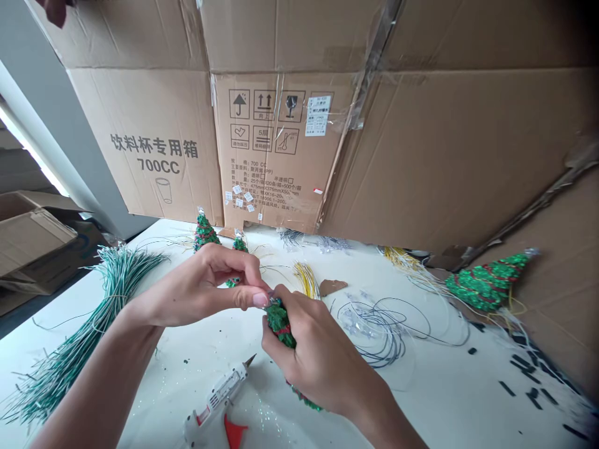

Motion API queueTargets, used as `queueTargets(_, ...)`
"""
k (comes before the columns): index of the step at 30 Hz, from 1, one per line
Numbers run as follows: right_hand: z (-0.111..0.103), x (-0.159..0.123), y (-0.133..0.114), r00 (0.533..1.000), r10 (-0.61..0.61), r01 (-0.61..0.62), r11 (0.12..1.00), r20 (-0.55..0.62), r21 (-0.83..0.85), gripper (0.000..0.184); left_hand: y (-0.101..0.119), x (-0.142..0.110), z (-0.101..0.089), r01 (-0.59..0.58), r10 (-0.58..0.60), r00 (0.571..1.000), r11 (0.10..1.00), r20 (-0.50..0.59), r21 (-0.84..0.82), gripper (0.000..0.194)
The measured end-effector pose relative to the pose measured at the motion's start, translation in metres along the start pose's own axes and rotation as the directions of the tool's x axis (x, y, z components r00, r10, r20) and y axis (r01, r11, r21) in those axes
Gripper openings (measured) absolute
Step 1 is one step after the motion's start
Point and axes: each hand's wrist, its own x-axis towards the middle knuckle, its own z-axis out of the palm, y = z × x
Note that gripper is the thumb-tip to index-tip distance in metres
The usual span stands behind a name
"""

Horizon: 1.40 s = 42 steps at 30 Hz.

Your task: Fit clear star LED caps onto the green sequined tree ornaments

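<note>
The right hand is curled tight around a little green tinsel Christmas tree, and the left hand is pinched closed right at its tip, can't tell if it's gripping anything. Hot glue gun lies just below the hands, green-and-white wire bundle off left, yellow wires just ahead, another tinsel tree well right.

Hot glue gun on white tbl, green wire bundle left, cardboard box behind.
</note>
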Motion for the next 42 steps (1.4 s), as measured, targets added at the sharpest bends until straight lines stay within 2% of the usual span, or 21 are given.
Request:
queueTargets(2,-0.007,0.000,-0.003,0.994,-0.013,-0.006,0.985,0.109,0.173,0.007,0.000,0.000,-0.001,-0.006,0.008,0.999,0.998,0.032,-0.062,0.026)
queueTargets(4,-0.011,0.001,-0.003,0.971,-0.081,-0.011,0.924,0.223,0.383,0.007,0.001,-0.001,0.000,-0.004,0.012,0.998,0.993,0.061,-0.122,0.024)
queueTargets(8,-0.002,0.004,0.001,0.905,-0.148,-0.208,0.663,0.398,0.719,0.011,0.001,-0.002,0.000,-0.013,0.035,0.994,0.975,0.101,-0.220,0.024)
queueTargets(10,0.008,0.005,0.005,0.879,-0.198,-0.285,0.511,0.434,0.811,0.019,0.000,-0.002,0.001,-0.015,0.045,0.992,0.969,0.115,-0.248,0.026)
queueTargets(13,0.021,0.007,0.013,0.844,-0.334,-0.310,0.333,0.419,0.891,0.027,-0.004,0.001,0.002,-0.018,0.048,0.992,0.968,0.115,-0.249,0.030)
queueTargets(16,0.022,0.008,0.019,0.848,-0.353,-0.322,0.247,0.394,0.914,0.029,-0.005,0.004,0.005,-0.054,0.065,0.996,0.982,0.056,-0.181,0.031)
queueTargets(18,0.013,0.008,0.019,0.875,-0.262,-0.330,0.290,0.406,0.899,0.029,-0.003,0.005,0.009,-0.105,0.104,0.994,0.994,-0.040,-0.027,0.028)
queueTargets(19,0.007,0.006,0.016,0.891,-0.189,-0.332,0.350,0.413,0.876,0.028,-0.001,0.005,0.011,-0.116,0.125,0.986,0.990,-0.109,0.078,0.025)
queueTargets(21,-0.005,0.003,0.009,0.925,-0.006,-0.315,0.546,0.379,0.777,0.024,0.003,0.003,0.017,-0.076,0.154,0.947,0.960,-0.283,0.268,0.023)
queueTargets(23,-0.014,0.000,-0.002,0.958,0.147,-0.261,0.804,0.247,0.534,0.017,0.008,0.001,0.024,0.020,0.143,0.890,0.936,-0.434,0.351,0.030)
queueTargets(24,-0.017,-0.001,-0.007,0.972,0.180,-0.225,0.899,0.152,0.376,0.015,0.010,0.000,0.027,0.063,0.127,0.871,0.929,-0.475,0.364,0.034)
queueTargets(26,-0.018,-0.002,-0.015,0.986,0.166,-0.168,0.979,0.027,0.112,0.011,0.014,-0.002,0.032,0.108,0.099,0.867,0.920,-0.489,0.378,0.038)
queueTargets(30,-0.008,-0.002,-0.016,0.992,0.081,-0.099,0.975,-0.096,-0.197,0.005,0.017,-0.005,0.033,0.152,0.016,0.908,0.919,-0.418,0.364,0.041)
queueTargets(35,-0.002,-0.005,-0.012,0.953,-0.163,0.014,0.865,-0.254,-0.501,0.012,0.019,-0.010,0.028,0.130,0.001,0.925,0.939,-0.379,0.318,0.044)
queueTargets(38,-0.003,-0.006,-0.015,0.951,-0.213,0.049,0.819,-0.223,-0.571,0.012,0.019,-0.013,0.026,0.089,0.014,0.946,0.950,-0.325,0.300,0.035)
queueTargets(42,-0.004,-0.004,-0.013,0.966,-0.209,0.095,0.835,-0.153,-0.542,0.010,0.020,-0.016,0.026,0.088,0.013,0.957,0.940,-0.291,0.330,0.035)
